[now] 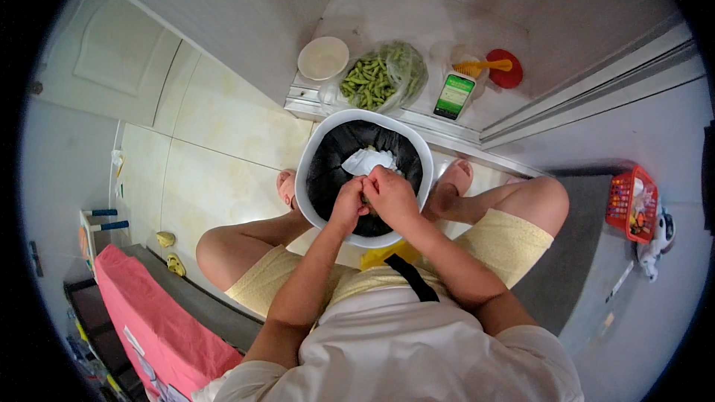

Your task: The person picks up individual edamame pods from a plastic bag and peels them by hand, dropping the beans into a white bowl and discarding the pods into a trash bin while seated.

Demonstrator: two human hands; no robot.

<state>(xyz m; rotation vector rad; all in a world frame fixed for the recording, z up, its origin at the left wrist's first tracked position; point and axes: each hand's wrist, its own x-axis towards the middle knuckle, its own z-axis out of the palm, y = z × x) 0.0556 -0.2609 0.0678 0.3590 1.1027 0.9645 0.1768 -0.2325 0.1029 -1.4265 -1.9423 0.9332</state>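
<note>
L hand & R hand curled closed, together over white bin; can't tell what's gripped. Far side: plenty of edamame pods remaining in plastic bag; amt done unclear.

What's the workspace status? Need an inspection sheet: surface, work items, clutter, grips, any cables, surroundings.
Surface: pale floor beyond a door track; tiles on the near side.
Work items: white-rimmed bin with black liner, between the feet; green pods in a clear bag; pale bowl beside them.
Clutter: crumpled white paper inside the bin; lit phone; yellow-handled tool over a red disc.
Grips: left grip and right grip meet over the bin, fingers curled; what's between them is mostly hidden.
Cables: nothing seen.
Surroundings: red basket right; pink cloth left.
</note>
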